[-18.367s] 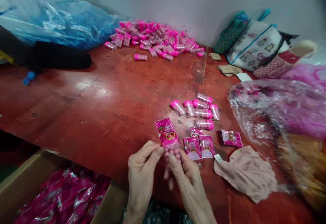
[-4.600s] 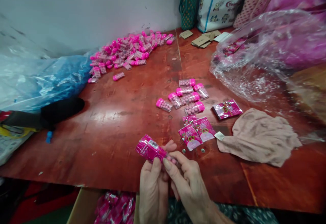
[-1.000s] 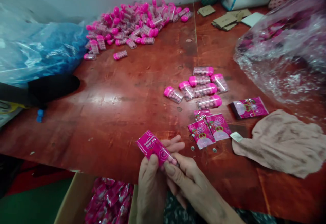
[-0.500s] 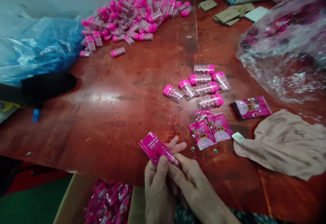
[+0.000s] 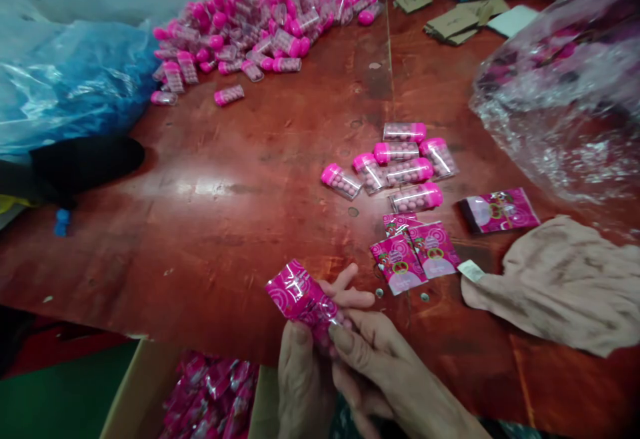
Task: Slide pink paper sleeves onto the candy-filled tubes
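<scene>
Low in the middle of the head view, both my hands grip a pink printed shrink sleeve [image 5: 293, 289] with a candy tube [image 5: 326, 332] of small pale pink balls in its lower end. The thumb of my left hand [image 5: 305, 376] presses the sleeve's lower left edge. Two fingertips stick out to the right behind it. My right hand [image 5: 383, 359] pinches the tube end between thumb and fingers; the tube's cap cannot be made out. Flat printed sleeves [image 5: 434, 249] lie to the right, beside a sleeve stack [image 5: 500, 211]. Several pink-capped candy tubes [image 5: 407, 171] lie just beyond.
A large heap of candy tubes [image 5: 250, 26] lies against the wall. Blue plastic bags [image 5: 80, 86] and a black object [image 5: 90, 159] are left. A clear bag [image 5: 550, 106] and a beige cloth [image 5: 560, 286] lie right. Below the table edge, a carton [image 5: 133, 386] holds wrapped pieces.
The sleeve and tube have shifted slightly left and turned in my fingers. My left thumb has slid down off the tube to the sleeve's lower edge. The camera view has moved a little.
</scene>
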A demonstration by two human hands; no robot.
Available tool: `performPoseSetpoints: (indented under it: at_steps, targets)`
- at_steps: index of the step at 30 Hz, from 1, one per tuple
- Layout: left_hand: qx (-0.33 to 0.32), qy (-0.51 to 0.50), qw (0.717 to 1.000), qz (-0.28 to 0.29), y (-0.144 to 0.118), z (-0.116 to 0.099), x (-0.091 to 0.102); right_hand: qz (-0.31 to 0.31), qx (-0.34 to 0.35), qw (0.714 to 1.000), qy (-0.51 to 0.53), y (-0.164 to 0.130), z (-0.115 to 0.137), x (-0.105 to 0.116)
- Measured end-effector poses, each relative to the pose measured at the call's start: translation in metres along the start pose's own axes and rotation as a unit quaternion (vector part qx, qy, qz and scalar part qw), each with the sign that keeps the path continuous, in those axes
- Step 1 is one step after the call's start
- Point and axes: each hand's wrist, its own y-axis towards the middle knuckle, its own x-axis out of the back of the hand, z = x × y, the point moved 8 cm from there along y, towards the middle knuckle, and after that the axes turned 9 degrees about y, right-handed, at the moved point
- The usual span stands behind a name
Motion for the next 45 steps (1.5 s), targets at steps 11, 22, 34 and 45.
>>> performPoseSetpoints:
  at_steps: [11,22,34,45]
  targets:
    - [0.018,-0.030,0.999,0.016,0.005,0.003,0.022,-0.028,-0.002,0.998,-0.064,0.001,0.001,0.003]
    - [0.008,0.028,0.997,-0.067,-0.008,-0.010,0.017,-0.182,0.080,0.939,-0.281,-0.014,-0.001,0.023]
    - [0.019,0.012,0.995,-0.099,-0.009,-0.009,0.015,-0.178,0.089,0.939,-0.280,-0.008,0.005,0.020]
    - [0.036,-0.063,0.994,-0.077,0.000,-0.007,0.016,-0.201,0.165,0.851,-0.456,-0.009,0.011,0.017]
